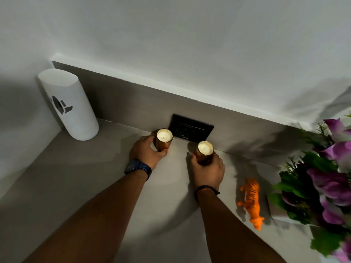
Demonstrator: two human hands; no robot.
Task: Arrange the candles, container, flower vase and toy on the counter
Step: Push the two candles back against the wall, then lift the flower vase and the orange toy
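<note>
Two candles in copper-coloured glass cups stand on the grey counter [85, 186] near the back wall. My left hand [146, 151] wraps around the left candle [164, 138]. My right hand [209, 170] grips the right candle [205, 149] from behind. A tall white cylindrical container [70, 105] with a dark logo stands in the back left corner. An orange toy tiger [251, 203] stands to the right of my right wrist. At the right edge, purple flowers with green leaves [326, 183] rise from a pale vase [276, 210], mostly hidden by the leaves.
A black wall socket [191, 128] sits on the grey backsplash right behind the two candles. White walls close the counter at the back and on the left. I wear a dark watch on my left wrist and a cord bracelet on my right.
</note>
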